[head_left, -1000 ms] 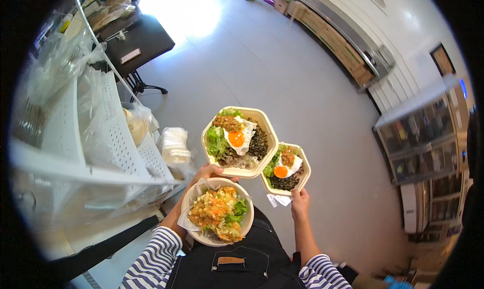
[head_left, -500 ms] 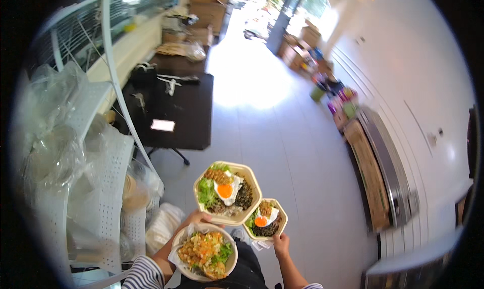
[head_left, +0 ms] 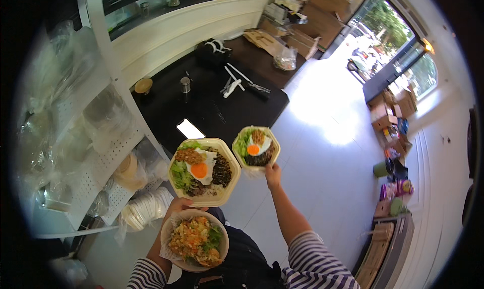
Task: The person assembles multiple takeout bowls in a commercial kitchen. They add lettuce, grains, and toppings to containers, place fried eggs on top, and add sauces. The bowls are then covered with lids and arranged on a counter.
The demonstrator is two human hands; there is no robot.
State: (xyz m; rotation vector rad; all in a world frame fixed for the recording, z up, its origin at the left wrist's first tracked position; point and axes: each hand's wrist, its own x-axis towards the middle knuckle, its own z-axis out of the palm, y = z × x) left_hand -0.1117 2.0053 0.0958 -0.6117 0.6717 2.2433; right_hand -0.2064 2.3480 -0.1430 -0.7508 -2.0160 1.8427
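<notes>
Balancing three dishes at once. Left hand (head_left: 177,206) sits under the large hexagonal bowl (head_left: 204,171), fingers curled up against its near rim from below; grip is closed on that bowl, though most of the palm is hidden under it. Bowl holds a fried egg, lettuce, dark greens and rice, kept level. Round bowl (head_left: 194,240) with orange mixed food and greens rests on the left forearm near the wrist, on a paper liner, just below and touching-close to the large bowl; how it is steadied can't be made out.

Right hand (head_left: 273,175) is raised out in front, arm stretched forward and up, striped sleeve at the elbow. Grip clasps the small hexagonal bowl (head_left: 256,147) from underneath with a bit of white paper; fingers mostly hidden by the bowl, only thumb side and the back of the hand show. That bowl also has a fried egg, lettuce and dark greens, held level, just beside the large one, rims near but apart.

All three dishes are in the air above the floor, just off the near edge of the dark worktop (head_left: 212,102). On the worktop: a phone (head_left: 190,129) near its near edge, a small metal shaker (head_left: 185,84) and a wooden lid (head_left: 143,85) toward the left edge, cutlery (head_left: 237,82) mid-surface. White perforated shelf (head_left: 96,163) with stacked lids and plastic-wrapped stock to the left, contents blurred.
</notes>
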